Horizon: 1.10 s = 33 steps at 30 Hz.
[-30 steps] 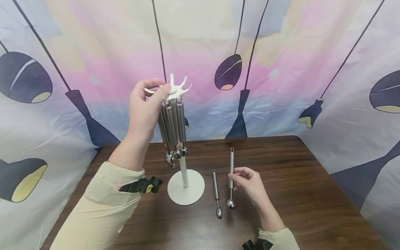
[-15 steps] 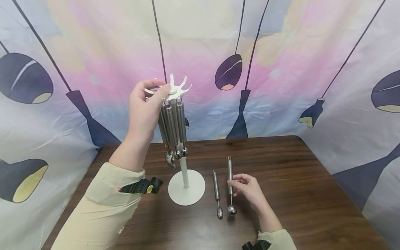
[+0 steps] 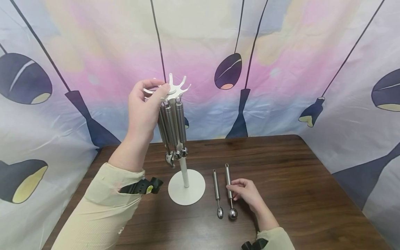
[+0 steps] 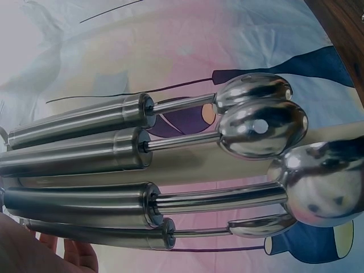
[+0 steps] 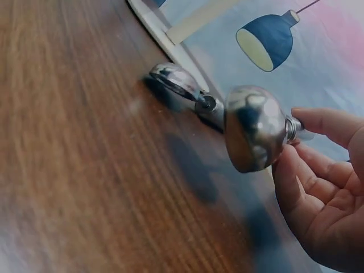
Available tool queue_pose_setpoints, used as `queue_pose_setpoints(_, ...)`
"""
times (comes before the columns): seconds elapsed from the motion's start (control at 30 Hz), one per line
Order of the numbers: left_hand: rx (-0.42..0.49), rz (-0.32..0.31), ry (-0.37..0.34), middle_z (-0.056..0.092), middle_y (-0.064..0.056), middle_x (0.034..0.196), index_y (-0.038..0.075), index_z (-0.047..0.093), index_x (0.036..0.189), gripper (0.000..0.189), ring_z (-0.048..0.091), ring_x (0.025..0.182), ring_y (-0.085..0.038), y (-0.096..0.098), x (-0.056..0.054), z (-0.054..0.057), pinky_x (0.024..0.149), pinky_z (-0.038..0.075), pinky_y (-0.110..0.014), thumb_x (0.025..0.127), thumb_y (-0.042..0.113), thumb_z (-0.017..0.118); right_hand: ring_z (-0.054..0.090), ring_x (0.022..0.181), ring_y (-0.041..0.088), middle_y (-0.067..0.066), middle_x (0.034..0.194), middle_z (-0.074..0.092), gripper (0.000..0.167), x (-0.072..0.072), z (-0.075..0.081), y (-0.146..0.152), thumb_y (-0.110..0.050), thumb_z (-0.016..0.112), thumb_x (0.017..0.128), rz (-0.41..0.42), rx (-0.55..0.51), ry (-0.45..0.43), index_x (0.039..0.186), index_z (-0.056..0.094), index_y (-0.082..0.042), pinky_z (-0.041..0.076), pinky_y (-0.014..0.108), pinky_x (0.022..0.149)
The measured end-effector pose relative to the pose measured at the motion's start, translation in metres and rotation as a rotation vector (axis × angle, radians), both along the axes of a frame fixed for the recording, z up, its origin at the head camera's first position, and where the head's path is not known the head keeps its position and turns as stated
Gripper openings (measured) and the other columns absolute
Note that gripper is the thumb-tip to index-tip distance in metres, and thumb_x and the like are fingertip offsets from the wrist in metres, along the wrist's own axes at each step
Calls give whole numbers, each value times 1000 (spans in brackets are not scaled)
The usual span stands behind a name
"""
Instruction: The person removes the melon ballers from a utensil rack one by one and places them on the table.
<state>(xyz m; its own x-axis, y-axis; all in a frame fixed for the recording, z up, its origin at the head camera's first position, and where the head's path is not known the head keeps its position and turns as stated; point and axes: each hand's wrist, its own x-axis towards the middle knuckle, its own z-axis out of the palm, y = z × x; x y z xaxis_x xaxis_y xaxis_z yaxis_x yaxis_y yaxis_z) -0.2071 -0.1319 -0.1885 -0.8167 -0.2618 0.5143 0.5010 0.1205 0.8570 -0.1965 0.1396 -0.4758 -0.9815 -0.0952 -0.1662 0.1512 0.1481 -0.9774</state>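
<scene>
In the head view my left hand (image 3: 143,106) grips the hooked top of a white rotating rack (image 3: 176,89), thumb pressed on its hub. Several steel scoops (image 3: 170,126) hang from its hooks; in the left wrist view their rounded bowls (image 4: 263,128) are plain to see. My right hand (image 3: 248,194) pinches the steel handle of a melon baller (image 3: 229,182) between thumb and fingers. The right wrist view shows its round bowl (image 5: 255,129) apart from its shadow, above the wood. Left of it, a second melon baller (image 3: 216,187) with an oval bowl lies on the table.
The rack's round white base (image 3: 178,196) stands on a dark wooden table (image 3: 297,166). A cloth backdrop (image 3: 200,41) printed with lamps hangs behind the table and on both sides.
My right hand has drawn the melon baller toward me and slightly left, closer alongside the one on the table. My left hand stays on the rack's top.
</scene>
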Motion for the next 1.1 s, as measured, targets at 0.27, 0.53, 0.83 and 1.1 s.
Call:
queue_pose_setpoints(0.27,3,-4,-1,56,5,95,19,60,99,9,49,82,-11,1,1,0,70,43,-28,91,19,64,58,59,11,3,72,66,32,-3,-11,-3,-12,74,85,-36,78,-8,104,64,11,51,22,52)
queue_pose_setpoints(0.53,6,-1,-2,56,5,96,20,61,99,9,48,82,-12,0,2,0,69,42,-28,91,20,65,57,55,11,6,73,69,29,-5,-13,-9,-10,76,83,-30,146,21,100,66,11,51,23,50)
queue_pose_setpoints(0.83,-3,4,4,55,5,96,20,61,98,8,47,80,-11,0,1,0,67,42,-27,91,21,65,55,46,9,1,62,65,21,-7,-9,-19,-16,79,80,-64,339,58,88,70,2,51,26,48)
queue_pose_setpoints(1.1,-4,4,-2,55,5,95,19,61,99,9,48,81,-11,1,1,1,68,43,-27,91,21,65,56,44,8,0,60,64,22,-7,-9,-21,-20,78,81,-69,409,72,87,70,-1,49,24,48)
